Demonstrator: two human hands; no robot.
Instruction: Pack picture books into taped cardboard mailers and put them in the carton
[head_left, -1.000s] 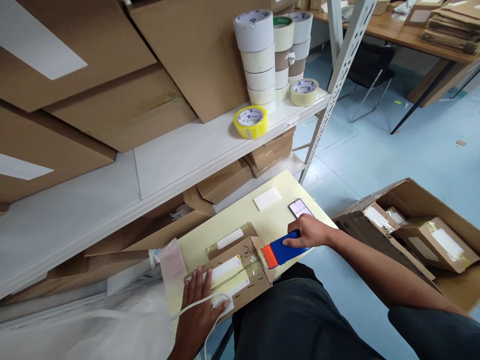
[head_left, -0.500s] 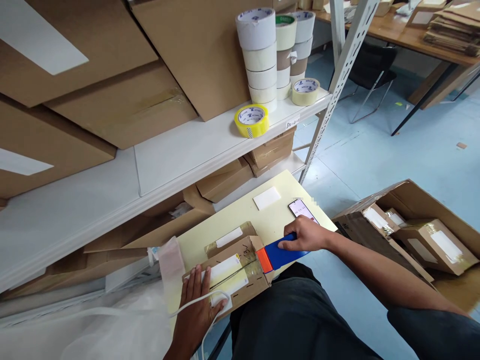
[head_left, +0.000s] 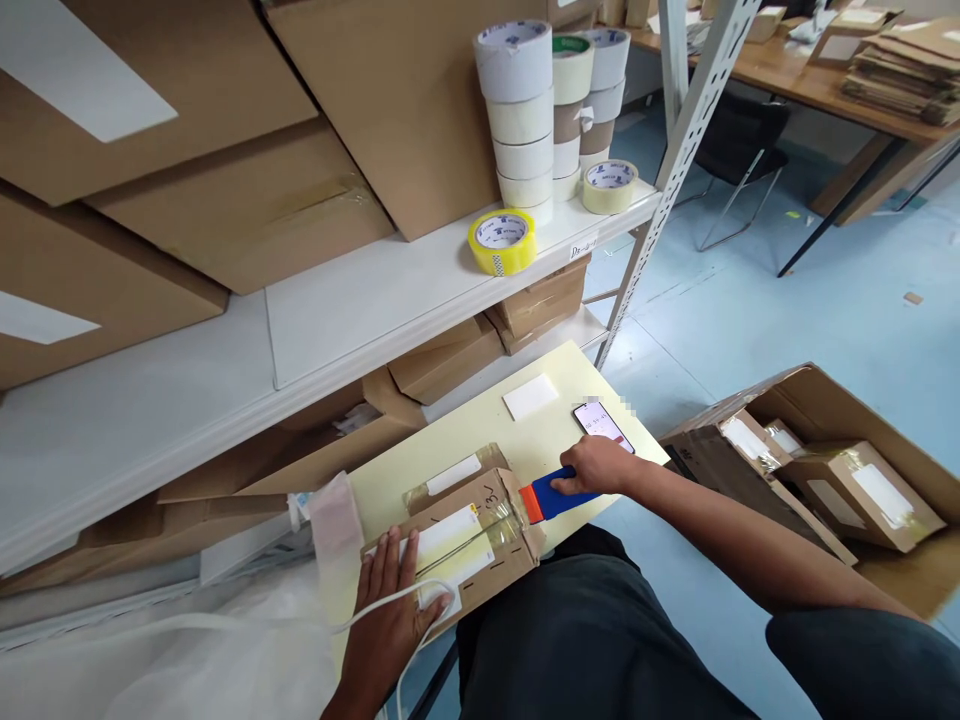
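Observation:
A small cardboard box (head_left: 480, 560) with a white label and clear tape on top lies on a pale yellow table (head_left: 465, 440) in front of me. My left hand (head_left: 394, 610) rests flat on the box's left end, fingers stretched out, with a white cord across it. My right hand (head_left: 596, 465) grips a blue tape dispenser with an orange end (head_left: 544, 497), pressed against the box's right edge. A second small box (head_left: 454, 475) sits just behind the first.
A phone (head_left: 602, 425) and a white card (head_left: 531, 396) lie on the table's far side. A white shelf (head_left: 375, 300) holds stacked tape rolls (head_left: 525, 110), a yellow roll (head_left: 501, 240) and flat cardboard. An open carton of parcels (head_left: 825, 460) stands on the blue floor at right.
My right hand has tilted and shifted the dispenser slightly down the box's right end. The left hand stays flat on the box.

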